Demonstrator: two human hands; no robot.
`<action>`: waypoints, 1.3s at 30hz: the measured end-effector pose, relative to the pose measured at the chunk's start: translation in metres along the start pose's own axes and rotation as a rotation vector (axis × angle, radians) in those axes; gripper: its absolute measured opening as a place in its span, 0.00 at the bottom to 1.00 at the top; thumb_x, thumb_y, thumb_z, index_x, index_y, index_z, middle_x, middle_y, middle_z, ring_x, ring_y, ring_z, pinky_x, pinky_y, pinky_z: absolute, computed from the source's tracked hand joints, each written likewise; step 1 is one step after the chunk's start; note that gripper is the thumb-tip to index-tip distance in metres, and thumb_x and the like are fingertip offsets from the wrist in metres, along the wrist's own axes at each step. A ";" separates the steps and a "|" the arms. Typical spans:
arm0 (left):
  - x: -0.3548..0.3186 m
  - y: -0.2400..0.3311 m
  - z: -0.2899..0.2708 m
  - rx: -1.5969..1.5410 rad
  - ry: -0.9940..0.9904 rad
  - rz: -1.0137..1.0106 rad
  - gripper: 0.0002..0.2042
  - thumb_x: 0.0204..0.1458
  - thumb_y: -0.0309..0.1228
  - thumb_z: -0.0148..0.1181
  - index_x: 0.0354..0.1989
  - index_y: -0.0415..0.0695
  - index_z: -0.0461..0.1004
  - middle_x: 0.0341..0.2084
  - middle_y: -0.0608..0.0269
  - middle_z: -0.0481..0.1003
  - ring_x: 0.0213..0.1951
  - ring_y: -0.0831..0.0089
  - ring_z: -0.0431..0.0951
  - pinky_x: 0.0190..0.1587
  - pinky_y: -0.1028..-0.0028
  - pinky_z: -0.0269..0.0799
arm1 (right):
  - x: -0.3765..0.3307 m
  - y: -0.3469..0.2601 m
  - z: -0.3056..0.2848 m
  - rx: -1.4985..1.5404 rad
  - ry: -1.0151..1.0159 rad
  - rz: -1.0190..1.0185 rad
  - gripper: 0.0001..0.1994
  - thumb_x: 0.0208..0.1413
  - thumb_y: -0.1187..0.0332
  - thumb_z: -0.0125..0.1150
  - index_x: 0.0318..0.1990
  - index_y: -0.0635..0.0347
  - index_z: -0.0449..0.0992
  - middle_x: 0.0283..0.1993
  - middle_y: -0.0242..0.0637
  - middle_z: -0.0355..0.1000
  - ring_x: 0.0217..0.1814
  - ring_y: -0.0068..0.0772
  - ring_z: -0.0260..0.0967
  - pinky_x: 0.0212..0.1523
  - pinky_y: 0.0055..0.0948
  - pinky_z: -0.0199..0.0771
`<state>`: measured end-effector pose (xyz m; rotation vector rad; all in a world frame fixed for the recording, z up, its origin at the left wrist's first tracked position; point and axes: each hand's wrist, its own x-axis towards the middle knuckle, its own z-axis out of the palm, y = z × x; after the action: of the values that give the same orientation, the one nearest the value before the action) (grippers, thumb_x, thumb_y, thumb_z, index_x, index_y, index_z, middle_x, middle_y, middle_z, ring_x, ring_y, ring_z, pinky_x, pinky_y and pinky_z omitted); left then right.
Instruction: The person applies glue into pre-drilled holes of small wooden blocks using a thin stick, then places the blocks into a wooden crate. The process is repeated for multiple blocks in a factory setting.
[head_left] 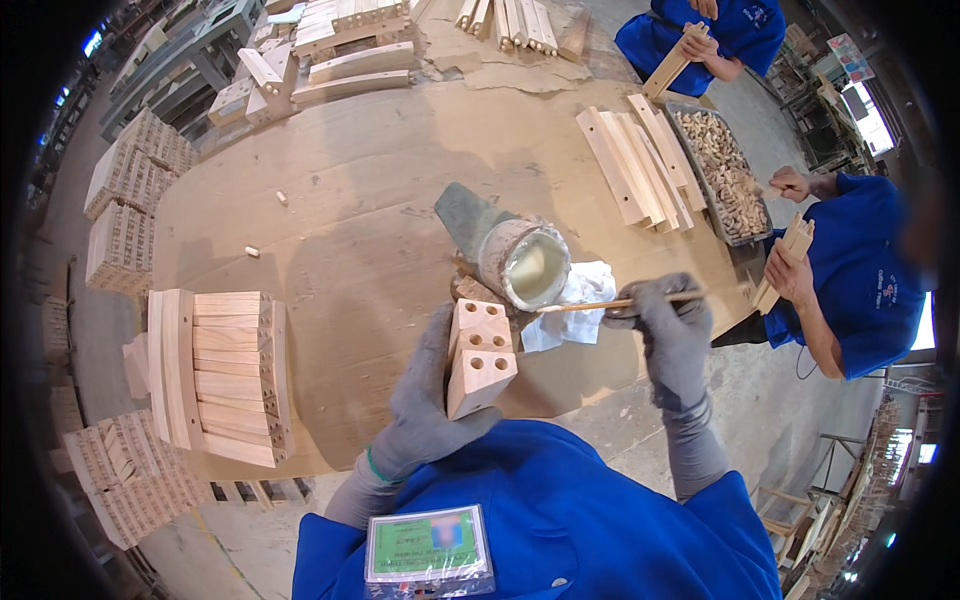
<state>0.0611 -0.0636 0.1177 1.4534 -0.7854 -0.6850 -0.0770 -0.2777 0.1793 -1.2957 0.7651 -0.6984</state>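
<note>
My gloved left hand [415, 405] is closed round a small bundle of pale wooden pieces [480, 380], their ends facing up with pairs of drilled round holes. Between the fingers of my gloved right hand [672, 330] is a thin wooden stick [580, 305], lying almost level. Its left tip sits just below the rim of a crusted pot [497, 248], close to the drilled ends; whether it touches them I cannot tell. Creamy white glue [535, 270] fills the pot. A crumpled white cloth [590, 285] lies beside the pot, under the stick.
A stack of drilled wooden pieces [232, 375] stands at the table's left. Two loose dowels [252, 251] lie on the brown tabletop [350, 200]. Rails [625, 165] and a dowel-filled crate [745, 235] are at right. Two co-workers in blue [865, 270] handle wooden pieces there.
</note>
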 end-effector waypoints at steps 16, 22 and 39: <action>-0.003 0.004 -0.005 0.024 -0.009 -0.076 0.52 0.31 0.26 0.69 0.66 0.31 0.42 0.60 0.46 0.60 0.60 0.60 0.64 0.60 0.67 0.61 | 0.005 0.025 -0.001 -0.379 -0.224 -0.348 0.07 0.52 0.77 0.63 0.36 0.68 0.71 0.35 0.42 0.75 0.35 0.24 0.73 0.36 0.23 0.74; -0.002 0.009 -0.005 0.069 0.010 -0.135 0.52 0.31 0.26 0.69 0.66 0.29 0.41 0.60 0.45 0.59 0.62 0.61 0.62 0.62 0.67 0.58 | -0.023 0.035 0.007 0.066 -0.137 -0.182 0.06 0.54 0.79 0.58 0.36 0.67 0.66 0.39 0.47 0.72 0.39 0.35 0.74 0.41 0.31 0.78; -0.001 0.005 0.005 0.091 -0.045 -0.024 0.52 0.30 0.25 0.66 0.67 0.35 0.42 0.58 0.46 0.62 0.59 0.58 0.66 0.58 0.66 0.63 | 0.024 -0.078 0.044 -0.110 -0.467 0.033 0.08 0.53 0.71 0.62 0.34 0.65 0.71 0.28 0.37 0.73 0.28 0.26 0.75 0.29 0.23 0.79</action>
<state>0.0566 -0.0654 0.1225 1.5367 -0.8442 -0.7098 -0.0296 -0.2835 0.2585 -1.4715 0.4458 -0.3082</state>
